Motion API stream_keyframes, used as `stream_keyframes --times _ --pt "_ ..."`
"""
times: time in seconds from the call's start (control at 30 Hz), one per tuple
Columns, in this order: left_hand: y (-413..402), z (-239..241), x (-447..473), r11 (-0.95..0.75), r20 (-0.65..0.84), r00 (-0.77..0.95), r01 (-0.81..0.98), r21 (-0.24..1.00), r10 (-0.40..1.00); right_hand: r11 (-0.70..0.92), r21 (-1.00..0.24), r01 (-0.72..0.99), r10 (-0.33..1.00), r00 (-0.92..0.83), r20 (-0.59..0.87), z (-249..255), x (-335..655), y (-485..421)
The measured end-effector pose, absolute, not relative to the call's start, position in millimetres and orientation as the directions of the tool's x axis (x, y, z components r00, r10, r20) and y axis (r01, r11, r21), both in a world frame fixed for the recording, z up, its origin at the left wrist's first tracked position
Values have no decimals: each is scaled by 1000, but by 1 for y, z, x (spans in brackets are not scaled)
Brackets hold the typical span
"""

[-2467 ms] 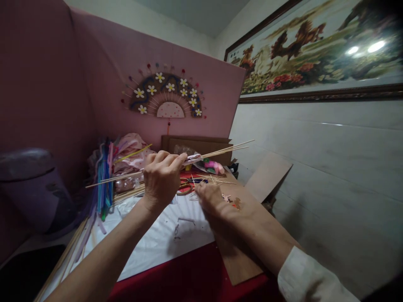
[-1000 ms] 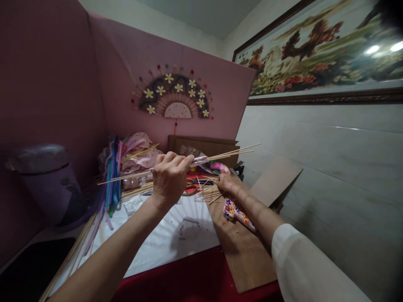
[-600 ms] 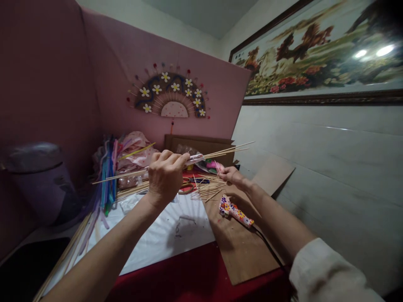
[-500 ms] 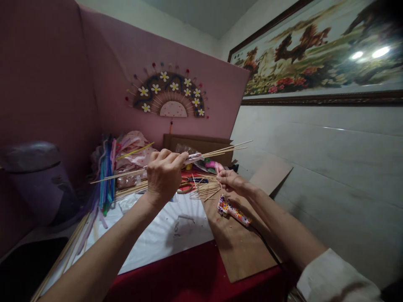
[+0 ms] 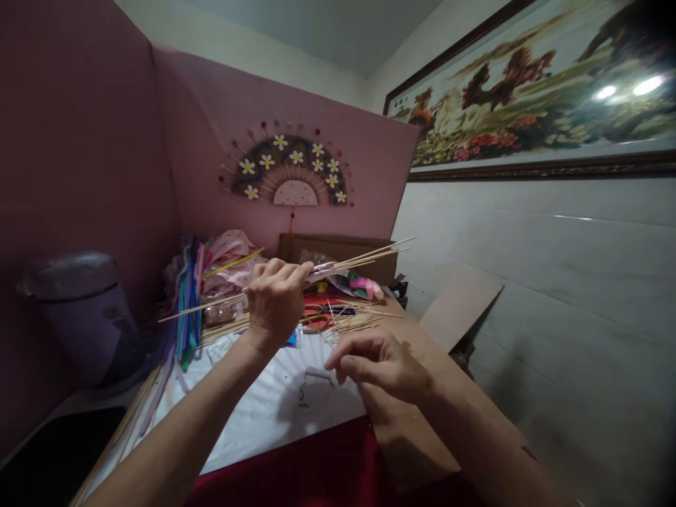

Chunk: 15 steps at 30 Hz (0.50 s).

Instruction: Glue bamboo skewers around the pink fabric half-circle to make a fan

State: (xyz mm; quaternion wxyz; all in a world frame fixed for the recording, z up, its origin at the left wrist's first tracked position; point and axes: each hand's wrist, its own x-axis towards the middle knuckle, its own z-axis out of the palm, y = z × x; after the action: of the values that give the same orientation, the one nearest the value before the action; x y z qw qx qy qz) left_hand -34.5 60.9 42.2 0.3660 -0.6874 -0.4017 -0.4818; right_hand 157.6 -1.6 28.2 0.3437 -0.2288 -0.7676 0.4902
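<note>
A: What is the left hand doing?

B: It is clamping a bundle of thin sticks around its middle, so the sticks are jutting out past both sides of the fist. The bundle is hanging in the air, tilted up toward the far right.

A: And the right hand?

B: It is hovering lower and nearer the person, well apart from the left, with thumb and fingertips drawn together. Whether anything is pinched there is impossible to tell.

A: What is lying around them?

B: Loose sticks are lying scattered just beyond the right hand, with scissors under the left fist. A white sheet is spreading beneath the left forearm, and a cardboard board is lying under the right wrist. Further left of the left hand, coloured strips are leaning beside a lidded bin. Above both hands, a flowered fan is hanging on the pink panel.
</note>
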Motion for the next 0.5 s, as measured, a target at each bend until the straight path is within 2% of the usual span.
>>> stream_keyframes --times 0.07,0.13,0.23,0.33,0.43,0.5 --pt "61 43 -37 -405 958 202 908 -106 202 470 -879 -84 584 -717 381 33 161 -8" --pt "61 45 -39 -401 960 193 911 -97 205 581 -800 -153 506 -701 502 34 163 -12" --pt "61 46 -41 -400 962 185 912 -92 201 798 -578 -168 453 -465 760 36 160 -14" --pt "61 47 -41 -402 963 192 910 -103 188 948 -319 -5 314 -177 933 44 156 -11" --pt "60 47 -38 -411 962 204 904 -115 180 974 -48 220 57 -34 998 59 154 -5" --pt "58 47 -36 -422 962 207 899 -116 176 948 4 319 -19 44 999 71 152 -1"
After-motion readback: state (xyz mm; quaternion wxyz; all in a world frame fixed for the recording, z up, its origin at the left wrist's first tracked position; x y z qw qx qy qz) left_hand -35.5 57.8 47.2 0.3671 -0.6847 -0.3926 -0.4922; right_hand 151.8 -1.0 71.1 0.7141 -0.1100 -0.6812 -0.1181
